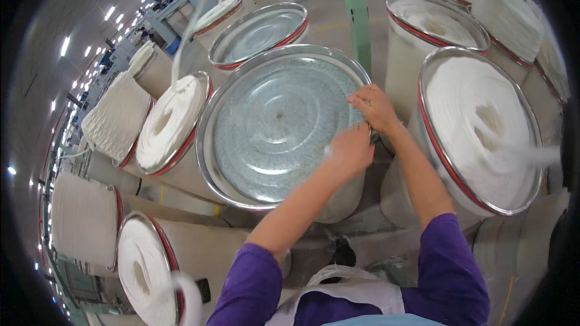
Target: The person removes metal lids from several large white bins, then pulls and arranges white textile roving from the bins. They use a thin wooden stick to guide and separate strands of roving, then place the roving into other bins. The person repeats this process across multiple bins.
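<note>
Two hands on one empty can (275, 127), both at its right-hand rim. Right hand (376, 108) sits on the rim's upper right, fingers (361, 100) curled down over the metal edge, narrow, gripping the rim itself. Left hand (350, 150) is just below it, touching the same rim lower down; its fingers are folded under and blurred, so I cannot tell how tight the grip is or whether anything is pinched in them. A pale smear shows at its knuckles (motion blur or a wisp of fibre, cannot tell which).

Relative to the fingers: the can's bare metal plate spreads out to the left of both hands, its centre well apart from the fingertips. Hands are near each other, almost touching at the wrist of the right one.

Right of the right hand, just beside the forearm, stands a full can of white coiled sliver (480, 127), red band under its rim. Beyond the fingertips, a second empty can (260, 33) and a green post (356, 15). Far side of the plate from the fingers: another full can (169, 124) with a strand (192, 30) rising out of it. Purple sleeves (450, 265) and a light apron at the lower edge.
</note>
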Demonstrator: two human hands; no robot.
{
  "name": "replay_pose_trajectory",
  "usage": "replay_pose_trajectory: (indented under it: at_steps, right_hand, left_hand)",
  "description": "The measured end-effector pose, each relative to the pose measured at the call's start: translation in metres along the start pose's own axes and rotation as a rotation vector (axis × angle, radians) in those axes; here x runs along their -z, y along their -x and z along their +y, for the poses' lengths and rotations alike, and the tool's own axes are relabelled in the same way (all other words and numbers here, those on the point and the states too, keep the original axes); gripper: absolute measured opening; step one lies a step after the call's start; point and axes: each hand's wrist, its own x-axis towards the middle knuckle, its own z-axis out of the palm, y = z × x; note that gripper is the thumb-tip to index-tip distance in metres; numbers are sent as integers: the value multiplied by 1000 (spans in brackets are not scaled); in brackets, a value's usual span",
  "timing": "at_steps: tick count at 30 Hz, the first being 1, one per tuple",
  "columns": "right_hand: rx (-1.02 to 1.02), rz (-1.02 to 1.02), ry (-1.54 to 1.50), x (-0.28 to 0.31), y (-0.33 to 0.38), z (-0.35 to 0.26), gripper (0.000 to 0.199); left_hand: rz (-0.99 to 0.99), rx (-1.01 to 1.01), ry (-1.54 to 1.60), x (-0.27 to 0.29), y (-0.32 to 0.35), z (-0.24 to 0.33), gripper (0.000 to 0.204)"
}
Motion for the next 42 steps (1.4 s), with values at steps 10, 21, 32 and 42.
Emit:
replay_pose_trajectory:
  at_steps: [10, 21, 32, 42]
  right_hand:
    - [-22, 46, -218, -9, -123, 60, 27]
    - [-16, 35, -604, -17, -215, 123, 26]
    - [-47, 145, -366, -88, -327, 143, 37]
    - [194, 512, -343, -134, -360, 158, 32]
  left_hand:
    - [-139, -22, -189, 72, 35, -104, 32]
    - [-29, -46, -211, 55, -52, -109, 26]
    - [123, -71, -394, 118, -139, -246, 29]
    - [100, -271, -386, 135, -188, -360, 25]
